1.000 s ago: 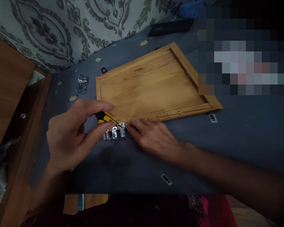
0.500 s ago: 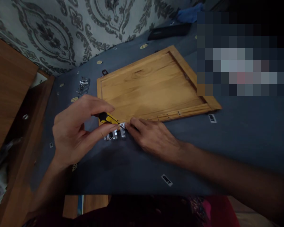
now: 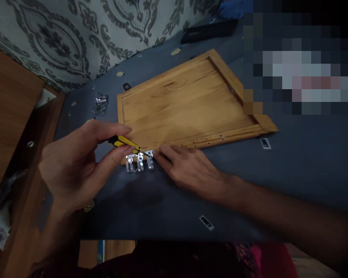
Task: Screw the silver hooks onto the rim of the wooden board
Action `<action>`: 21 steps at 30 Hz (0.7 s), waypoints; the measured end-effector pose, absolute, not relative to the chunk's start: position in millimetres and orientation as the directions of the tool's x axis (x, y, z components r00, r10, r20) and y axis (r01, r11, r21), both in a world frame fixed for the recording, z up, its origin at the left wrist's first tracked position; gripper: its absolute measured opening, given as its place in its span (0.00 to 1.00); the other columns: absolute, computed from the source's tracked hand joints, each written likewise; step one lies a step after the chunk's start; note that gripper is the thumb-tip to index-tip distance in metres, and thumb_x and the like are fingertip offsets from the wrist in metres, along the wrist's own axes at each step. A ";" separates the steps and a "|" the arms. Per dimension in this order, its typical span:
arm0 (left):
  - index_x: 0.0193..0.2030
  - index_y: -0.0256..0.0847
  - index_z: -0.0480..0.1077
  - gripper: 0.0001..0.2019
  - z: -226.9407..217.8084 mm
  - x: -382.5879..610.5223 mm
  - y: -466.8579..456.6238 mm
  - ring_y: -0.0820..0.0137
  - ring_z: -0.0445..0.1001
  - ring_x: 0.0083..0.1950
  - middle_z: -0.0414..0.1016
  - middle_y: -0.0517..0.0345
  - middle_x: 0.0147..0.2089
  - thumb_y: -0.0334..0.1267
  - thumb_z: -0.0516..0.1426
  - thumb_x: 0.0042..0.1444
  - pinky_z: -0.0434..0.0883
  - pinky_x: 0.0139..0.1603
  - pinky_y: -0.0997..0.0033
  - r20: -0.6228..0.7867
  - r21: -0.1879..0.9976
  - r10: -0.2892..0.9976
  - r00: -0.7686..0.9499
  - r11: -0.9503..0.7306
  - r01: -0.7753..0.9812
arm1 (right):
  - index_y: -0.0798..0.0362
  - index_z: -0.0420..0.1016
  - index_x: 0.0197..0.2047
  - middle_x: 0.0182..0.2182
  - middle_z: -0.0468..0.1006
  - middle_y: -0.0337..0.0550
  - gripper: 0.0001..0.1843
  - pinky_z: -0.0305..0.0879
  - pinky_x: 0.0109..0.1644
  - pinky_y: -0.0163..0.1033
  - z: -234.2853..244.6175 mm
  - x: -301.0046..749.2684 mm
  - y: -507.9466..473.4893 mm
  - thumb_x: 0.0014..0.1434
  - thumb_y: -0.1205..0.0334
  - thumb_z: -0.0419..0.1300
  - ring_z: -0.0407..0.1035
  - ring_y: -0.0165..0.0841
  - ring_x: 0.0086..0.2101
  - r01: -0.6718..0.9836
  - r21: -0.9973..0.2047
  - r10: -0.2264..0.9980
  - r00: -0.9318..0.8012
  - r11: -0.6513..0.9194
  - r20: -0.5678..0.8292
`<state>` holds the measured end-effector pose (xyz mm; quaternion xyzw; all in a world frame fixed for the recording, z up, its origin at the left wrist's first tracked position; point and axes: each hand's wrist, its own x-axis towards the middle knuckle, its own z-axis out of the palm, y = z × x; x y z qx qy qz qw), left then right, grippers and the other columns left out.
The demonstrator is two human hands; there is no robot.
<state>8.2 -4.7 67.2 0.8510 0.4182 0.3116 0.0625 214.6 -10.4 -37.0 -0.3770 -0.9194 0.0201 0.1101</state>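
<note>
My left hand [image 3: 78, 166] pinches a small yellow-and-black screwdriver [image 3: 124, 143] between thumb and fingers. Its thin shaft slants down to the right, toward the rightmost silver metal hook [image 3: 150, 161]. Along the near left edge of a framed wooden board [image 3: 179, 104] sit this hook and two more, a middle hook [image 3: 140, 162] and a left hook [image 3: 129, 163]. My right hand [image 3: 188, 166] rests on the board's near edge, fingers curled and fingertips against the rightmost hook. Whether the screwdriver tip sits in a screw is too small to tell.
Loose metal pieces [image 3: 101, 103] lie on the dark blue cloth [image 3: 168, 212] left of the board. Small dark holes [image 3: 206, 139] run along the board's near rail. Behind it lie a black flat object [image 3: 210, 31] and a blue item [image 3: 231, 8]. A pixelated patch covers the upper right.
My left hand has shifted left and the screwdriver handle has moved left with it, uncovering the left and middle hooks. My right hand stays at the rightmost hook.
</note>
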 end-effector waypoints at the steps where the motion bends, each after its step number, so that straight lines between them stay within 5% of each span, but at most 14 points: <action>1: 0.53 0.52 0.76 0.20 68.0 8.0 -4.4 0.68 0.80 0.41 0.82 0.65 0.45 0.30 0.67 0.55 0.75 0.38 0.65 0.486 0.362 0.739 0.467 -0.656 0.662 | 0.57 0.73 0.50 0.41 0.75 0.49 0.12 0.55 0.29 0.39 -37.1 214.8 -10.5 0.65 0.73 0.55 0.69 0.35 0.35 0.688 -0.115 0.696 -0.693 0.717 0.188; 10: 0.47 0.49 0.79 0.11 79.8 9.8 -5.2 0.67 0.82 0.39 0.84 0.63 0.43 0.34 0.66 0.57 0.76 0.36 0.65 0.445 0.351 0.732 0.517 -0.673 0.651 | 0.58 0.74 0.48 0.40 0.75 0.48 0.11 0.54 0.29 0.39 -35.6 215.1 -10.8 0.65 0.73 0.55 0.69 0.35 0.34 0.688 -0.118 0.696 -0.689 0.716 0.204; 21: 0.52 0.55 0.79 0.21 80.4 7.0 -0.9 0.62 0.83 0.42 0.84 0.63 0.44 0.26 0.65 0.55 0.81 0.40 0.56 0.436 0.426 0.697 0.569 -0.717 0.552 | 0.57 0.74 0.50 0.41 0.75 0.48 0.12 0.54 0.28 0.40 -34.4 214.1 -10.7 0.65 0.72 0.55 0.70 0.36 0.35 0.692 -0.096 0.697 -0.696 0.715 0.169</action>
